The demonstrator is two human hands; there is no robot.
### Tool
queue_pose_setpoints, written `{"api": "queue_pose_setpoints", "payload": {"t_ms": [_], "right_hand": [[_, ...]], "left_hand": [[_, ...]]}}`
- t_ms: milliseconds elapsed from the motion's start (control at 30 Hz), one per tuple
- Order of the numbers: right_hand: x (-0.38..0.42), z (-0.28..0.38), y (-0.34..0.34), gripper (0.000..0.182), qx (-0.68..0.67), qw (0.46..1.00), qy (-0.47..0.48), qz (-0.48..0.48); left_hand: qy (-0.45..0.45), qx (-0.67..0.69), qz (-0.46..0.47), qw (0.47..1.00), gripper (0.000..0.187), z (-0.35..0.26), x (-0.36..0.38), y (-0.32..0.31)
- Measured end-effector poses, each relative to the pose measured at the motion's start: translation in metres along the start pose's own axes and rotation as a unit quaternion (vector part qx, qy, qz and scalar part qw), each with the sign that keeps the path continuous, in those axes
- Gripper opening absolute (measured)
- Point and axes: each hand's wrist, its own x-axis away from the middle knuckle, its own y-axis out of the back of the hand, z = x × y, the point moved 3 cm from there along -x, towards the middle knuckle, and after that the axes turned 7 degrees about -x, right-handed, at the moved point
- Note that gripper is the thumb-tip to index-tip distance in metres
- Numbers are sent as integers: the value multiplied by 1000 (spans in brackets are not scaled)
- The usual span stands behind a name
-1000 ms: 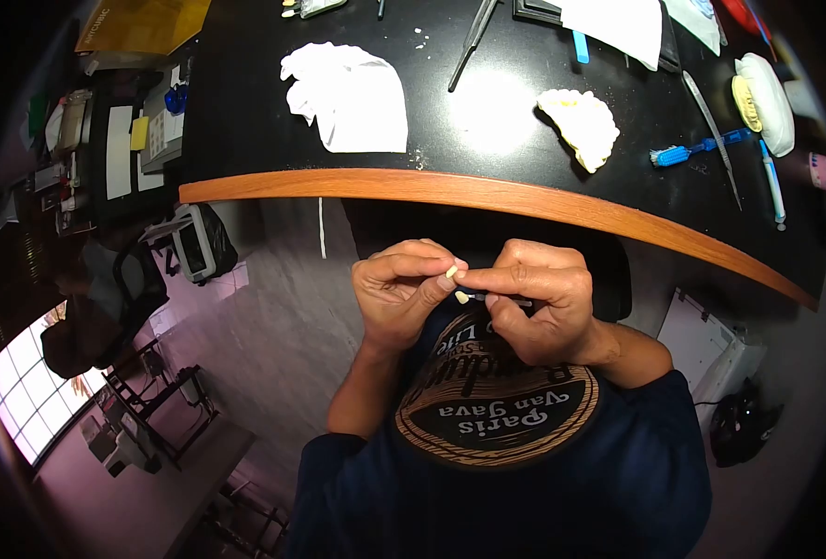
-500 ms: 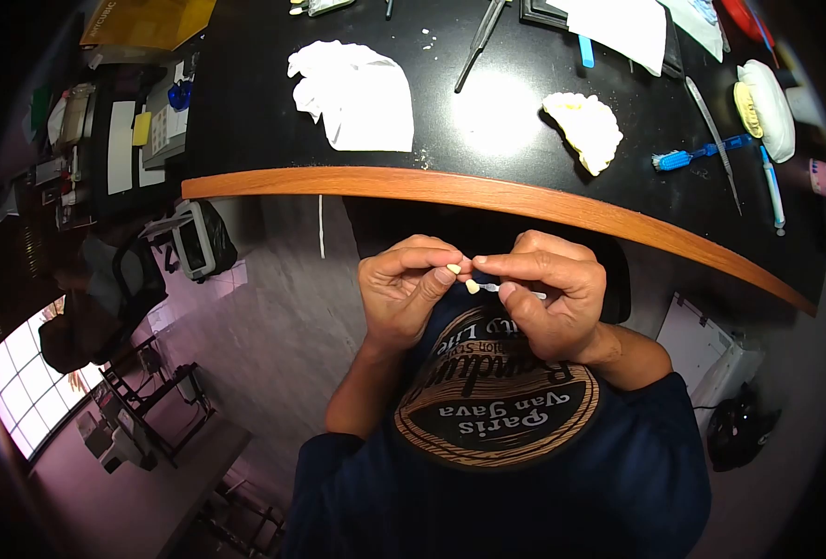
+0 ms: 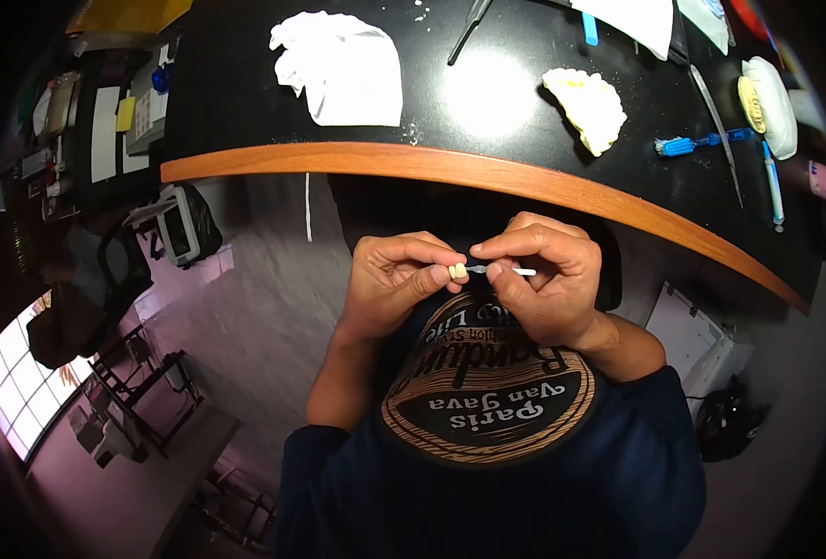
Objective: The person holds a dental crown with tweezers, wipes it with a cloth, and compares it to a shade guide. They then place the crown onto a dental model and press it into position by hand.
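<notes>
My left hand [image 3: 380,293] pinches a small cream tooth-shaped piece, like a dental crown [image 3: 452,269], between thumb and forefinger. A shade tab [image 3: 476,269], with a cream tooth-shaped tip on a thin grey stem and a white end, is held in my right hand [image 3: 557,284] between thumb and fingers. The tab's tip lies side by side with the crown, right at my left fingertips. Both hands are in front of my chest, below the table's wooden edge [image 3: 413,160].
On the black table lie a crumpled white cloth [image 3: 352,79], a cream plaster-like piece [image 3: 588,110], a blue brush [image 3: 688,145], a long metal tool [image 3: 714,121] and a light blue-and-white stick [image 3: 772,186]. A person [image 3: 68,307] is at the far left.
My right hand has brought the shade tab's tip up beside the crown in my left hand, where it was lower before. The view has shifted slightly.
</notes>
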Motion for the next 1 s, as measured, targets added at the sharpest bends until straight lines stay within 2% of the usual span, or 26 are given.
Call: {"api": "queue_pose_setpoints", "payload": {"t_ms": [133,333,567,700,1000], "right_hand": [[6,-9,0,23,-15,999,-36,12],[6,-16,-1,23,-21,998,-54,15],[5,-13,-3,20,-23,998,-64,9],[-1,-13,-3,16,22,997,-66,15],[-11,-20,-24,16,104,994,21,29]], "left_hand": [[60,40,9,997,15,11,6,7],[77,121,12,990,15,23,7,11],[80,133,9,988,15,24,7,12],[78,102,-35,991,16,25,8,14],[62,-5,-109,992,15,16,9,20]]}}
